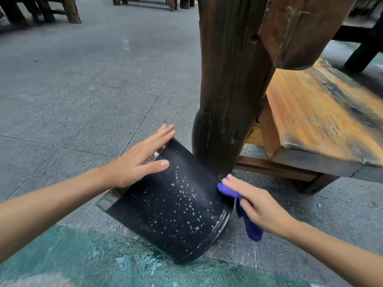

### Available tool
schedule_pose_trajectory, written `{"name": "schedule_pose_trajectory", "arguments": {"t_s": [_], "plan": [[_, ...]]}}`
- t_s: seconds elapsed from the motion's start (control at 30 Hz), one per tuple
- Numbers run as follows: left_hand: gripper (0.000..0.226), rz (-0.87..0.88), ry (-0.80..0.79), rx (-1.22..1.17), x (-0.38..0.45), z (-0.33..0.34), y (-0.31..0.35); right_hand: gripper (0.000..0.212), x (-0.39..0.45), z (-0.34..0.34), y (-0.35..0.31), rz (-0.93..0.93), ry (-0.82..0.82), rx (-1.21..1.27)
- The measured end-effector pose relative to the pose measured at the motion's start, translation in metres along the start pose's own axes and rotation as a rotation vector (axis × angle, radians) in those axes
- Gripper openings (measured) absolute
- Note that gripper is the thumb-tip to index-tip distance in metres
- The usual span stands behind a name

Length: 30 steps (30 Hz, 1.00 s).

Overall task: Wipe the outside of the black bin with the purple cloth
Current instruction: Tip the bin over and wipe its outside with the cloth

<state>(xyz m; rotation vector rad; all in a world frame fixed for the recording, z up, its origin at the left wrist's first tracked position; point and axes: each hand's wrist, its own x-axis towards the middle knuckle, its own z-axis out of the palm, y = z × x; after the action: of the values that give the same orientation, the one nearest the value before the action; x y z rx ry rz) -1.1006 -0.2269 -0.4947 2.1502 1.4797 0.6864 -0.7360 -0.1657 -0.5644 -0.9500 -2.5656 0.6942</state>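
— Where is the left hand (136,162)?

— Flat on the upper end of the round black bin with a shiny metal rim (172,201), fingers straight and spread, thumb lying along the black wall. It grips nothing; it only presses.

— And the right hand (255,204)?

— Its fingers are curled round the crumpled purple cloth (251,228), holding it against the bin's right side, near the base. A tail of cloth hangs below the hand.

— How does the bin lie?

— Tipped over on the grey stone-tile floor (83,90), its long axis slanting from upper left to lower right. The metal-rimmed mouth points up and left, the base down and right, toward a green-painted patch of floor (83,255). Pale specks dot its wall.

— Any label or writing?

— None that can be read.

— What stands near?

— A dark wooden post (226,90) just behind the bin, and a worn orange-brown wooden bench surface (323,112) to the right.
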Motion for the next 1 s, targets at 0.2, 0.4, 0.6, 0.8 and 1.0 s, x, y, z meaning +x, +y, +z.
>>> {"name": "schedule_pose_trajectory", "arguments": {"t_s": [0.2, 0.4, 0.6, 0.8, 1.0], "plan": [[0.086, -0.036, 0.042, -0.129, 0.004, 0.004, 0.008, 0.056, 0.072, -0.021, -0.071, -0.009, 0.266, 0.118], [0.088, -0.042, 0.046, -0.321, 0.015, 0.024, 0.029, 0.058, 0.113, -0.010, -0.118, -0.129, 0.148, 0.013], [0.086, -0.076, 0.023, -0.061, 0.014, 0.028, 0.034, 0.066, 0.088, -0.001, -0.095, -0.182, 0.098, -0.181], [0.083, -0.123, -0.034, 0.038, 0.009, 0.011, 0.026, 0.070, 0.044, 0.015, -0.060, -0.293, -0.091, -0.484], [0.091, -0.092, -0.070, 0.059, 0.007, 0.010, 0.037, 0.064, 0.018, 0.014, -0.034, -0.229, -0.128, -0.441]]}}
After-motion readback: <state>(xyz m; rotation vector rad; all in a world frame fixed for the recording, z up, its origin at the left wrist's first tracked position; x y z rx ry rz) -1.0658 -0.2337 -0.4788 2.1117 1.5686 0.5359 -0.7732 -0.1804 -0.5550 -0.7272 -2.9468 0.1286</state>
